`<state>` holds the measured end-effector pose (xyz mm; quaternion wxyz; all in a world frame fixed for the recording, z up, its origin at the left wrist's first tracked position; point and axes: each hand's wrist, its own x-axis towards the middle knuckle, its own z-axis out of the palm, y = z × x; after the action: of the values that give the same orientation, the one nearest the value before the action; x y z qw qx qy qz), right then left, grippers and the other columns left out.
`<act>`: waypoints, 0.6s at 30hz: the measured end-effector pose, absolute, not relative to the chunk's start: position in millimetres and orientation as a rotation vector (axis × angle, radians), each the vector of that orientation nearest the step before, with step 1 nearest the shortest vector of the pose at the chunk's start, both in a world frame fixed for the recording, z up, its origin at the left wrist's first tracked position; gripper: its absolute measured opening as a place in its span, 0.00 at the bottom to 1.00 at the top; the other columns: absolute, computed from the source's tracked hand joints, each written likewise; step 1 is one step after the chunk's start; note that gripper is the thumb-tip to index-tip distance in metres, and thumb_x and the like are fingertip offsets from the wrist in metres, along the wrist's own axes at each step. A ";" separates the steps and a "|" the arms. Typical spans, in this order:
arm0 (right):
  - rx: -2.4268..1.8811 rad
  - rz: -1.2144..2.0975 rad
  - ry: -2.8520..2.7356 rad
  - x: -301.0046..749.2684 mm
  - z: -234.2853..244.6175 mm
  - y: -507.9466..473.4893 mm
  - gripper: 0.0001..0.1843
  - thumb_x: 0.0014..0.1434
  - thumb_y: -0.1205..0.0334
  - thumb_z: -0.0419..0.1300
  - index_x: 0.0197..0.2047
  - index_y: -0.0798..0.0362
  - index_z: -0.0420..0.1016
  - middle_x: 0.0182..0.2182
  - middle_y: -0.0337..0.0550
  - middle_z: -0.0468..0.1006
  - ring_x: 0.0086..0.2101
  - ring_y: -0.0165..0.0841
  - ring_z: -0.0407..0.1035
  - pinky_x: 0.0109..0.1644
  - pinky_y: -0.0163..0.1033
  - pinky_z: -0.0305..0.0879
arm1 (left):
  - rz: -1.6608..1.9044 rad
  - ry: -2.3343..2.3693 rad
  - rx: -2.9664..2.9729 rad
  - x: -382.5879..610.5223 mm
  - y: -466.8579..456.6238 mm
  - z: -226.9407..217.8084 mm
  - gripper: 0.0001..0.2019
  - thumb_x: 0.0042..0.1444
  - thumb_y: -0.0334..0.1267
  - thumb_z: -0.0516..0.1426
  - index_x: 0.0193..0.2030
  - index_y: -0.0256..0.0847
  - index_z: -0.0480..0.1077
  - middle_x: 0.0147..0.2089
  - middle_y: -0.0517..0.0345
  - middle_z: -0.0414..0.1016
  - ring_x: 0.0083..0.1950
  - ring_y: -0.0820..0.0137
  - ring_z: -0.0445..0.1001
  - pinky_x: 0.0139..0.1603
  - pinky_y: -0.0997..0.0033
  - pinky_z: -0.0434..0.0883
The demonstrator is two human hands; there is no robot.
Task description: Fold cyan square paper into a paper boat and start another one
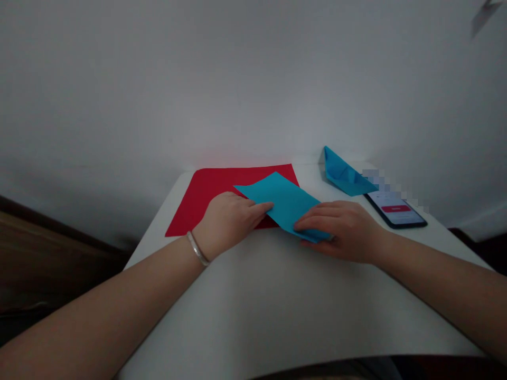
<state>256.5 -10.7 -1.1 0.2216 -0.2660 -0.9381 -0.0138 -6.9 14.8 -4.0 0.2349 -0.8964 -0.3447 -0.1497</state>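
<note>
A sheet of blue paper [283,198] is held in both hands, tilted above the white table and partly over a red sheet. My left hand [233,219] grips its near left edge, thumb pressed on top and the other fingers hidden below. At the near right corner, my right hand [343,228] pinches the paper, with fingers on top and the thumb underneath. The near edge looks bent or folded between the right fingers. A silver bangle [197,248] circles my left wrist.
Red paper [214,192] lies flat at the back left of the white table [253,306]. A folded blue paper boat [346,174] stands at the back right, beside a phone [398,211] with its screen lit. A pale wall [237,79] rises behind the table.
</note>
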 end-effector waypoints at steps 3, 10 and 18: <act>-0.785 -0.016 -2.626 260.6 1.2 -10.1 0.16 0.57 0.59 0.59 0.48 0.51 0.75 0.42 0.45 0.80 0.42 0.36 0.74 0.44 0.41 0.68 | -0.464 -1.067 -2.543 -11.1 16.0 -2.7 0.14 0.64 0.42 0.51 0.50 0.47 0.74 0.35 0.56 0.79 0.33 0.67 0.75 0.29 0.71 0.63; -0.957 -0.086 -2.610 273.1 -0.8 -4.0 0.11 0.58 0.60 0.58 0.44 0.49 0.76 0.38 0.42 0.81 0.37 0.35 0.75 0.39 0.38 0.68 | -0.562 -1.239 -2.801 -21.7 31.0 -6.0 0.15 0.61 0.38 0.53 0.53 0.43 0.72 0.47 0.53 0.78 0.45 0.64 0.75 0.47 0.64 0.70; -0.691 -0.097 -2.510 267.6 3.3 -6.0 0.07 0.62 0.59 0.58 0.39 0.48 0.78 0.31 0.38 0.81 0.31 0.30 0.75 0.34 0.35 0.67 | -0.529 -1.167 -3.014 -16.0 32.0 -7.0 0.26 0.51 0.43 0.63 0.58 0.44 0.68 0.61 0.48 0.68 0.59 0.55 0.67 0.62 0.50 0.59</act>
<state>267.6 -6.0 3.3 0.2649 -0.2559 -0.9290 -0.0360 -16.0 32.0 -7.0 -0.0668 -0.9183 -0.3555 -0.1611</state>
